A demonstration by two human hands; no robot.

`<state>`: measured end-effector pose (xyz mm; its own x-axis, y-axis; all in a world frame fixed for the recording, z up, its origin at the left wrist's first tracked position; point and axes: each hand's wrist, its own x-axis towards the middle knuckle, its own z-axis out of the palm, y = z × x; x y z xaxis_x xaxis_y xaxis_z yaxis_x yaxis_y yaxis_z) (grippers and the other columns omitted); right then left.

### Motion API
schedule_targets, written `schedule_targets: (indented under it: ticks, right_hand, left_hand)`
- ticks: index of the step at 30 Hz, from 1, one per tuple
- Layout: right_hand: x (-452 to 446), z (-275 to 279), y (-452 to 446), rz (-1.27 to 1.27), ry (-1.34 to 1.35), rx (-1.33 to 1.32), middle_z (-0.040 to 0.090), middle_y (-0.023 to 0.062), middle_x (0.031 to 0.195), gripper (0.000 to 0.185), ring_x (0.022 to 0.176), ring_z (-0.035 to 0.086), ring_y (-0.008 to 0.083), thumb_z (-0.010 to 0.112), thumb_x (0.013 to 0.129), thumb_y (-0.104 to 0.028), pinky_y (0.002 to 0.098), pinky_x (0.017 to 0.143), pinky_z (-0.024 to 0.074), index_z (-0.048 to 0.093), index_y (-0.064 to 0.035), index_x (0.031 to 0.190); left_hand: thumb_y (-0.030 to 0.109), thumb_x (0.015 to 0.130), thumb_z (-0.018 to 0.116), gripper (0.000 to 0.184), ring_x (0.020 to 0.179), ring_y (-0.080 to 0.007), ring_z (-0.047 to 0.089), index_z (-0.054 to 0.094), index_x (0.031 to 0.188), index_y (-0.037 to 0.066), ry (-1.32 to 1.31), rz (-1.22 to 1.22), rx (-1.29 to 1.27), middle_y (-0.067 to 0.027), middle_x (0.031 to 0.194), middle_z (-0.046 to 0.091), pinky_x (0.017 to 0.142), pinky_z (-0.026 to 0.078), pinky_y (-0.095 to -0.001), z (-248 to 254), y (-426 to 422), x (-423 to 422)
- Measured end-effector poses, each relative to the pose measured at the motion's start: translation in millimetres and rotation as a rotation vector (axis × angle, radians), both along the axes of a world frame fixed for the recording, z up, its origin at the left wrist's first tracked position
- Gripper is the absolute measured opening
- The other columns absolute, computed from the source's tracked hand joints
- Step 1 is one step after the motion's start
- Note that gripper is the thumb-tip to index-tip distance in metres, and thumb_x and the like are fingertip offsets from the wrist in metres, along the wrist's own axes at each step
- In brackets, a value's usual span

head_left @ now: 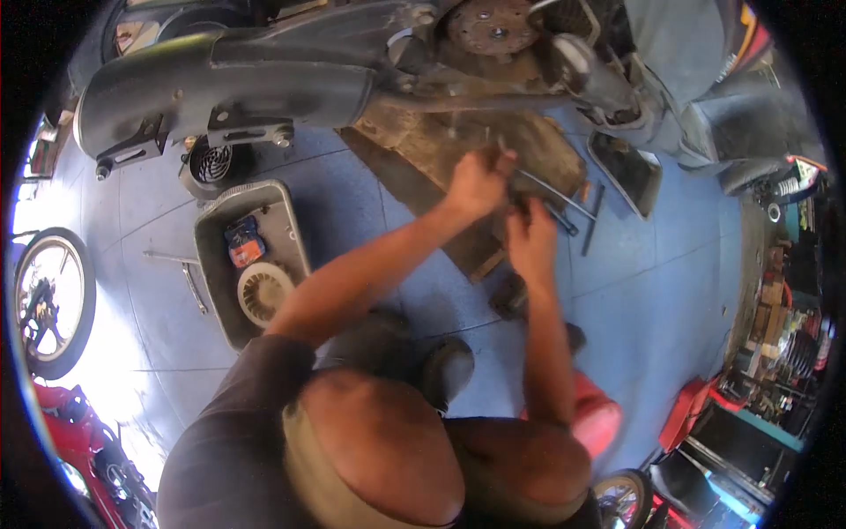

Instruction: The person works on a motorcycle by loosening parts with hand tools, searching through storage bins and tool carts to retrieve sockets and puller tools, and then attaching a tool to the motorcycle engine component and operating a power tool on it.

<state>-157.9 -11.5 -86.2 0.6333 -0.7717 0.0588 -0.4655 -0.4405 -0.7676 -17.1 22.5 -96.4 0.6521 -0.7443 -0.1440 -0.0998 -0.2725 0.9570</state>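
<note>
My left hand is closed over the stained cardboard on the floor, its fingers curled around something small I cannot make out. Just right of it and a little lower, my right hand has its fingers bent together near a dark item, also too blurred to name. Long metal tools lie beside both hands at the cardboard's right edge. Above them is the underside of a vehicle with a black exhaust muffler and a rusty round hub.
A grey tub at the left holds a pale fan wheel and a blue-red packet. Wrenches lie left of it. A dark tray is at the right. A wheel stands far left.
</note>
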Motion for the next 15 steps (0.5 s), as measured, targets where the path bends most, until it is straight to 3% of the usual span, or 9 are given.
schedule_targets:
  ticks: [2,3,5,13,15]
  right_hand:
    - [17.5,44.7,10.4,-0.01,-0.091,0.108,0.057,0.0116,0.067,0.022,0.048,0.057,0.0185,0.057,0.087,-0.011,0.0313,0.042,0.0431,0.057,0.0026,0.104]
    - [24.5,62.9,15.1,-0.032,-0.188,0.208,0.055,0.0075,0.061,0.023,0.042,0.052,0.0131,0.057,0.089,-0.013,0.0275,0.038,0.0401,0.057,0.0023,0.106]
    - [42.4,86.7,17.3,-0.042,-0.213,0.236,0.055,0.0059,0.061,0.024,0.042,0.051,0.0114,0.057,0.089,-0.014,0.0257,0.037,0.0392,0.057,0.0023,0.107]
    - [84.1,105.8,0.1,-0.064,-0.266,0.285,0.058,0.0052,0.069,0.024,0.041,0.05,0.0105,0.06,0.088,-0.014,0.0242,0.034,0.0379,0.063,0.0013,0.105]
    - [86.6,107.7,-0.8,-0.06,-0.271,0.282,0.058,0.0052,0.069,0.024,0.041,0.05,0.0104,0.06,0.087,-0.014,0.0243,0.034,0.0378,0.063,0.0014,0.105]
  left_hand:
    - [0.022,0.089,0.057,0.029,0.07,-0.0162,0.055,0.061,0.091,-0.007,0.088,0.132,-0.28,-0.0139,0.074,0.063,0.067,0.045,-0.0332,26.9,3.4,-1.8]
    - [0.022,0.089,0.057,0.029,0.07,-0.0162,0.055,0.061,0.091,-0.007,0.098,0.133,-0.281,-0.0139,0.074,0.063,0.067,0.045,-0.0332,35.2,2.5,3.6]
    - [0.02,0.09,0.056,0.027,0.073,-0.0099,0.049,0.062,0.093,-0.006,-0.003,0.159,-0.51,-0.0087,0.073,0.063,0.066,0.045,-0.03,49.4,-5.8,23.4]
    - [0.016,0.087,0.058,0.023,0.076,-0.0129,0.054,0.065,0.095,-0.004,0.205,0.213,-0.488,-0.0089,0.083,0.066,0.07,0.046,-0.0308,86.3,-7.7,56.7]
    - [0.017,0.087,0.053,0.023,0.065,-0.0209,0.064,0.064,0.087,-0.003,0.132,0.255,-0.553,-0.0135,0.071,0.067,0.062,0.05,-0.0351,83.3,-11.3,57.3]
